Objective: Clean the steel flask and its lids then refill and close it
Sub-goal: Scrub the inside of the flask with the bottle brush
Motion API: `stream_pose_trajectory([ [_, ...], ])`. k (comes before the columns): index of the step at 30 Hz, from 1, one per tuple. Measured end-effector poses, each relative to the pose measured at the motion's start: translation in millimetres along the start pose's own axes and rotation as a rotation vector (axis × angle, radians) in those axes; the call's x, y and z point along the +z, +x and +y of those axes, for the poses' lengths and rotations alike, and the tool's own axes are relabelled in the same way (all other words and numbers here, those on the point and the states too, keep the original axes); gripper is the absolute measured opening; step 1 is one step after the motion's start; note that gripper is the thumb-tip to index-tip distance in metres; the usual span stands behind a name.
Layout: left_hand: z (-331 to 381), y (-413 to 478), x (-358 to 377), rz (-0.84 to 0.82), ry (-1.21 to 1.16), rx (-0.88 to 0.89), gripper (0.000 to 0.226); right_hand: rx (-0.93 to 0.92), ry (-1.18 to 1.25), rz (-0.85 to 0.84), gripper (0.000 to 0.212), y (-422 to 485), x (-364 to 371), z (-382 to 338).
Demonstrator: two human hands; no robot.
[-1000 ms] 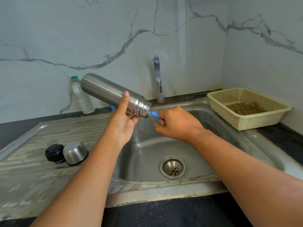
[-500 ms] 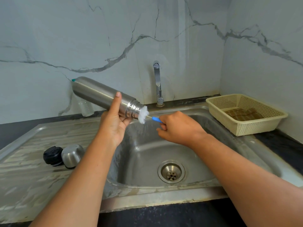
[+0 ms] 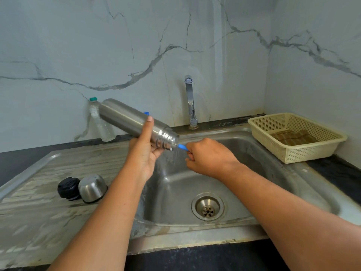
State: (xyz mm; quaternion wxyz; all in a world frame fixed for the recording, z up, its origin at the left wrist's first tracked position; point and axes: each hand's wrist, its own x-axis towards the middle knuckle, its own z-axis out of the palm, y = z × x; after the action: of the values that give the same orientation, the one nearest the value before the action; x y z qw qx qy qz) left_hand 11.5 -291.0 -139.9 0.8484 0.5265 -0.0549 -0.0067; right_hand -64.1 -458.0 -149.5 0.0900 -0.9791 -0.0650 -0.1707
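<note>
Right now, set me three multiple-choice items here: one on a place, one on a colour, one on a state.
1. Where do the black lid and steel lid lie? A in the basin B on the drainboard C in the basket
2. Colour of the brush handle? A red B blue C green
3. The flask is? A capped B upright C tilted, open
Key: B, both sit on its ridges; B, blue shows by the right hand; C, the left hand holds it slanted, brush inside.

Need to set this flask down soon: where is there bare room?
Draining board is bare in front of the black lid and steel cap, and behind them toward the plastic bottle. Basin around the drain too. Crowded: the right corner, taken by the basket.
</note>
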Motion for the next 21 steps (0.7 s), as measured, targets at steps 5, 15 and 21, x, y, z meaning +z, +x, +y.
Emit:
stream_pose_trajectory([
  [5,11,5,-4,0.063,-0.071,0.024,0.046,0.040,-0.027,-0.001,0.035,-4,-3,21],
  [15,15,2,-5,0.069,-0.039,0.040,0.041,0.028,-0.022,-0.010,0.021,-3,0,17],
  [21,0,-10,6,-0.053,0.127,-0.055,0.049,0.037,0.042,-0.031,0.016,3,8,2],
])
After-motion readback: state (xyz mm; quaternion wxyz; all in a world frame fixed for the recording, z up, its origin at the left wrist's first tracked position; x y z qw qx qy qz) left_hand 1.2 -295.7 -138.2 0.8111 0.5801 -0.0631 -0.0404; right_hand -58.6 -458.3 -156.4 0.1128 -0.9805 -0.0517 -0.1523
